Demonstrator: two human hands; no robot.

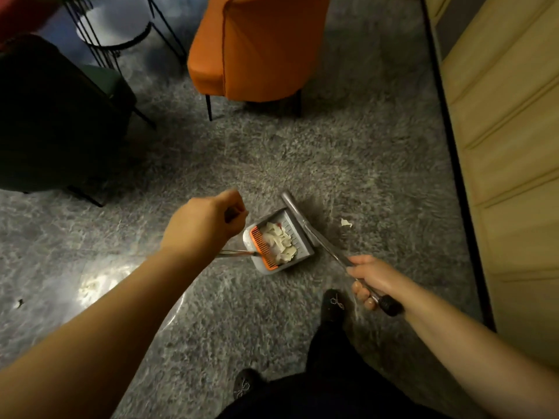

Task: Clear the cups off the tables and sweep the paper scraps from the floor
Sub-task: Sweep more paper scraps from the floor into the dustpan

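Taking the dustpan as the landmark: well to its left a small dark scrap lies on the grey floor. Just left of the dustpan the left hand is curled round its thin metal handle, which runs leftward from the orange comb edge. Inside the dustpan lies a heap of white paper scraps. Its mouth appears to face right, toward the broom. The broom sits along the dustpan's right side, its long axis slanting from the head, up and left, down to the right hand clamped on the shaft near the black end. One white scrap lies right of the dustpan, beyond the broom head. The likely trouble: tipping the dustpan could spill the heap, and a hard sweep could flick that loose scrap away.
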